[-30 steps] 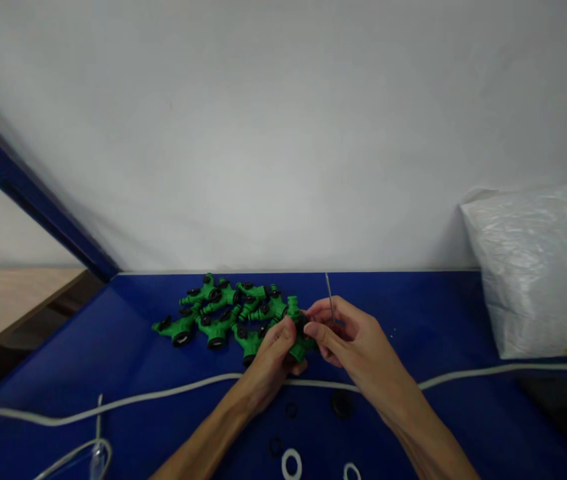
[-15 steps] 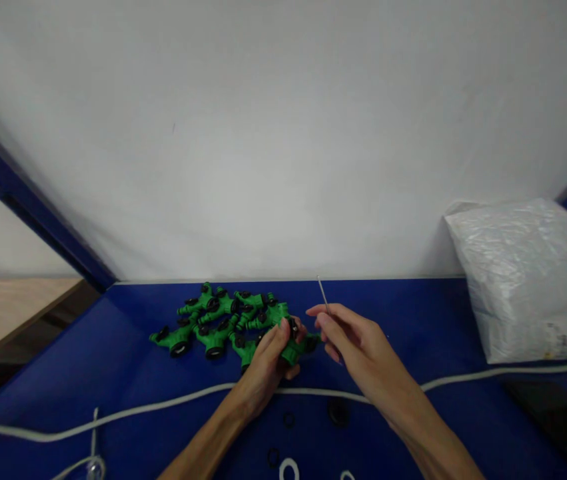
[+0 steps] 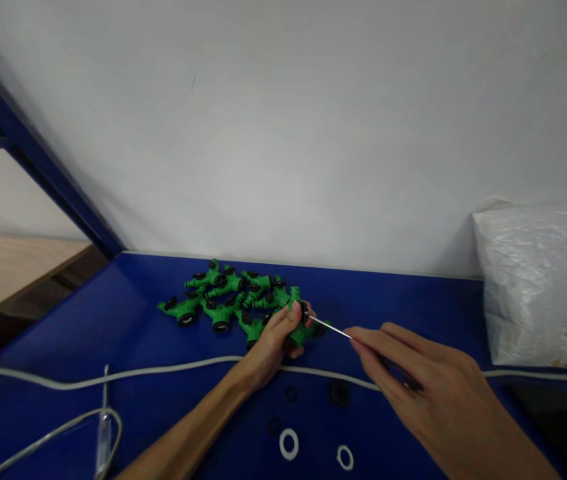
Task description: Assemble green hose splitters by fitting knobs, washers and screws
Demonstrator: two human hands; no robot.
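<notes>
My left hand (image 3: 270,340) is wrapped around a green Y-shaped hose splitter (image 3: 302,335) with black valve parts. My right hand (image 3: 428,380) pinches a thin metal-shafted screwdriver (image 3: 332,327); its handle is hidden in the palm. The shaft slants up to the left, and its tip is at the black valve (image 3: 305,312) of the held splitter, by my left thumb. Whether it sits in a screw is too small to tell. Several more green splitters (image 3: 220,313) lie grouped just left of my left hand.
A white cable (image 3: 163,373) crosses the blue table (image 3: 403,300). Near me lie white rings (image 3: 289,445), black rings (image 3: 291,394) and a round black part (image 3: 338,393). A clear-handled tool (image 3: 104,440) lies at left, a plastic-wrapped package (image 3: 538,287) at right.
My right hand has moved right and nearer, swinging the screwdriver from pointing up to pointing left, its tip now at the splitter's valve. My left hand keeps its grip. The view has shifted slightly.
</notes>
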